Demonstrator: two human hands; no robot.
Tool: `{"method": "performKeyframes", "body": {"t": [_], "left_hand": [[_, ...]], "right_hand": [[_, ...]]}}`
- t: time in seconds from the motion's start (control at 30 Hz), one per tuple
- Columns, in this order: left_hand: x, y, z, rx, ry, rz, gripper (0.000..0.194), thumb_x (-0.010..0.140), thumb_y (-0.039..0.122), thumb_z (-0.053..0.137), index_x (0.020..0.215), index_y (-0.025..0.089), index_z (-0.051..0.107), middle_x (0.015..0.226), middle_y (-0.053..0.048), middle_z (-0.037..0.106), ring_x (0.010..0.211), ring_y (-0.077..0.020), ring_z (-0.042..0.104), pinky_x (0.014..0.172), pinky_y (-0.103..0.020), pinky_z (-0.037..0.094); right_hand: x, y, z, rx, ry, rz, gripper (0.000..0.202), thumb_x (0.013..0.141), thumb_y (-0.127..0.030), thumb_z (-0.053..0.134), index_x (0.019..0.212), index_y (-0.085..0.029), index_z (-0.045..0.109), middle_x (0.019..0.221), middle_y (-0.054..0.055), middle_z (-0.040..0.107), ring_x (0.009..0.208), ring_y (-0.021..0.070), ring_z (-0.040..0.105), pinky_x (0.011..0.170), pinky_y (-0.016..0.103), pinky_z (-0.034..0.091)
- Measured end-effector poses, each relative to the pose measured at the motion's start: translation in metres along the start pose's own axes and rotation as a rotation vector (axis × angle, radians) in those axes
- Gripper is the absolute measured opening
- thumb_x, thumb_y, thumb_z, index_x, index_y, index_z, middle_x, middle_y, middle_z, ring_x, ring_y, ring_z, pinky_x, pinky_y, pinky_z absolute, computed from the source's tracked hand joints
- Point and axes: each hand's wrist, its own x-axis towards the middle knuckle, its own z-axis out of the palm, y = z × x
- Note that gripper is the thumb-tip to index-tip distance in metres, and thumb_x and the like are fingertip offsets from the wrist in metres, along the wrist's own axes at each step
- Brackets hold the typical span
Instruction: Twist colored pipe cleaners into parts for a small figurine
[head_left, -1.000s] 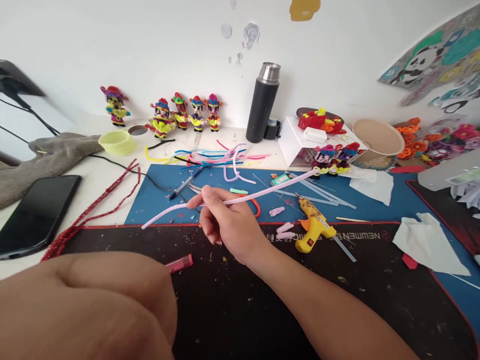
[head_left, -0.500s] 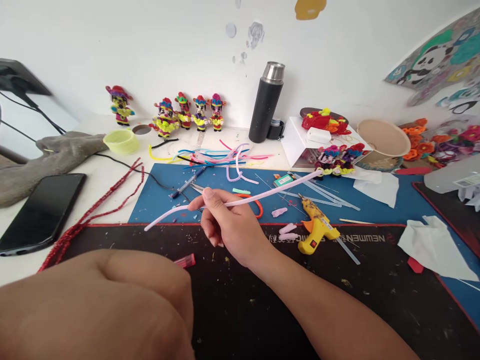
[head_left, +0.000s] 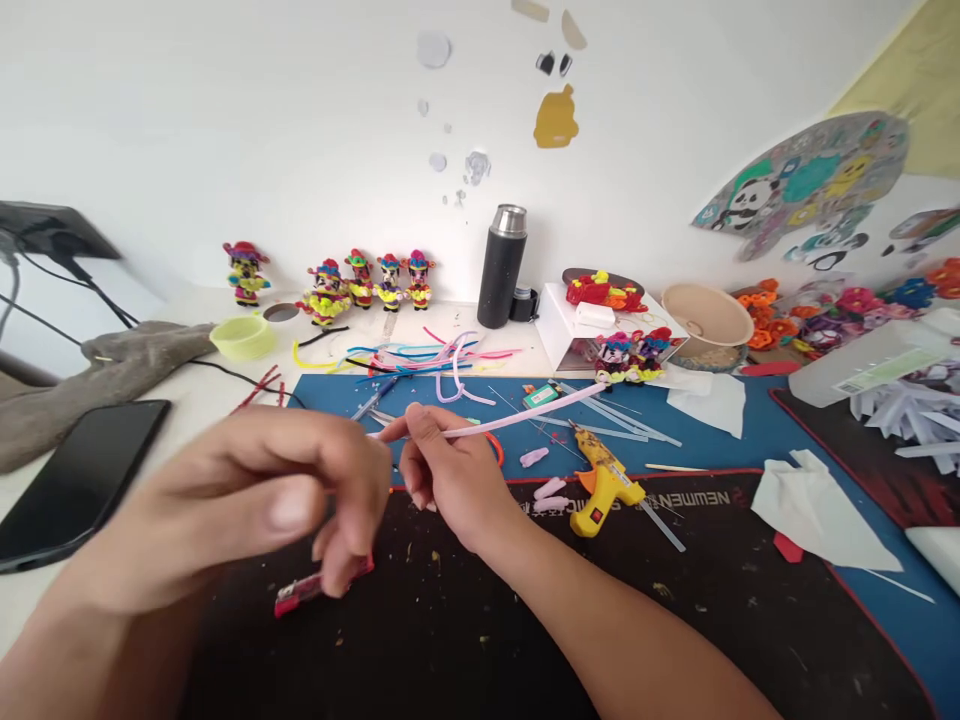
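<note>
On my remote feed I count two hands, one left hand (head_left: 259, 490) and one right hand (head_left: 457, 475), and one long lilac pipe cleaner (head_left: 517, 418) mid-frame, with three short lilac pieces (head_left: 552, 488) just right of center. Five dolls (head_left: 326, 297) stand upper left, two more right of center: seven. I tally one glue gun (head_left: 606, 487) center right, one flask (head_left: 502, 272) upper center, one phone (head_left: 82, 480) far left.

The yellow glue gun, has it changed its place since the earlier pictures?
No. The yellow glue gun still lies just left of the NEWMEN lettering on the black mat; only the camera view has shifted.
</note>
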Motion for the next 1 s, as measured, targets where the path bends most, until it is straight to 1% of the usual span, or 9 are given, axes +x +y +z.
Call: {"method": "performKeyframes", "body": {"t": [0.03,0.07,0.1,0.17,0.23,0.37,0.53,0.7,1.0], "left_hand": [[0.014,0.005,0.004,-0.005,-0.193,-0.078,0.045,0.093,0.062,0.067,0.084,0.022,0.084,0.066,-0.008,0.076,0.059,-0.0233,0.068,0.059,-0.034,0.053],[0.024,0.006,0.008,0.007,-0.281,-0.148,0.042,0.095,0.059,0.067,0.088,0.021,0.085,0.071,-0.009,0.078,0.059,-0.0225,0.069,0.057,-0.032,0.053],[0.033,0.004,0.01,0.046,-0.35,-0.209,0.037,0.095,0.054,0.069,0.094,0.02,0.085,0.076,-0.01,0.08,0.064,-0.0234,0.071,0.057,-0.03,0.053],[0.044,-0.007,0.012,0.168,-0.375,-0.291,0.033,0.093,0.049,0.073,0.096,0.019,0.084,0.078,-0.01,0.08,0.071,-0.0242,0.073,0.063,-0.03,0.055],[0.052,-0.023,0.009,0.244,-0.269,-0.302,0.036,0.092,0.053,0.074,0.086,0.018,0.081,0.074,-0.008,0.076,0.069,-0.0216,0.071,0.062,-0.027,0.054],[0.064,-0.046,-0.004,0.152,-0.006,-0.108,0.038,0.093,0.055,0.073,0.095,0.017,0.079,0.086,-0.007,0.074,0.073,-0.0196,0.067,0.068,-0.029,0.055],[0.069,-0.057,-0.01,-0.096,0.255,0.078,0.038,0.093,0.047,0.076,0.116,0.016,0.081,0.086,-0.009,0.074,0.072,-0.0176,0.065,0.066,-0.027,0.052],[0.072,-0.066,-0.008,-0.269,0.314,0.018,0.036,0.075,0.04,0.094,0.099,0.014,0.087,0.083,-0.01,0.076,0.067,-0.0149,0.061,0.063,-0.025,0.051],[0.074,-0.065,-0.023,-0.379,0.513,-0.018,0.041,0.064,0.042,0.1,0.089,0.012,0.085,0.072,-0.006,0.071,0.062,-0.0118,0.06,0.057,-0.02,0.05]], "right_hand": [[0.001,-0.002,-0.001,0.008,0.03,0.002,0.05,0.095,-0.068,0.063,0.089,-0.019,0.071,0.052,-0.007,0.052,0.04,0.0077,0.043,0.041,0.021,0.031],[0.003,-0.003,-0.003,0.02,0.057,0.001,0.05,0.093,-0.068,0.065,0.088,-0.019,0.071,0.052,-0.007,0.052,0.04,0.0079,0.043,0.04,0.021,0.031],[0.004,-0.005,-0.005,0.032,0.091,-0.012,0.05,0.092,-0.069,0.066,0.088,-0.019,0.071,0.052,-0.007,0.051,0.039,0.0077,0.042,0.039,0.021,0.029],[0.007,-0.008,-0.008,0.043,0.145,-0.048,0.05,0.091,-0.068,0.067,0.087,-0.019,0.071,0.052,-0.007,0.051,0.04,0.0076,0.041,0.038,0.02,0.028],[0.01,-0.011,-0.011,0.071,0.167,-0.075,0.052,0.088,-0.07,0.069,0.086,-0.018,0.071,0.049,-0.007,0.05,0.038,0.0076,0.04,0.037,0.02,0.027],[0.014,-0.013,-0.014,0.141,0.185,-0.061,0.057,0.082,-0.074,0.073,0.085,-0.018,0.07,0.047,-0.007,0.05,0.036,0.0079,0.038,0.035,0.02,0.025],[0.014,-0.014,-0.012,0.169,0.161,-0.036,0.059,0.08,-0.077,0.072,0.083,-0.018,0.07,0.045,-0.007,0.049,0.035,0.0073,0.035,0.035,0.02,0.023],[0.014,-0.014,-0.011,0.163,0.144,-0.012,0.06,0.078,-0.077,0.073,0.083,-0.018,0.07,0.046,-0.007,0.049,0.035,0.0072,0.037,0.035,0.02,0.023],[0.013,-0.018,-0.012,0.147,0.174,0.004,0.057,0.076,-0.072,0.079,0.088,-0.018,0.069,0.05,-0.008,0.05,0.036,0.007,0.039,0.035,0.019,0.022]]}}
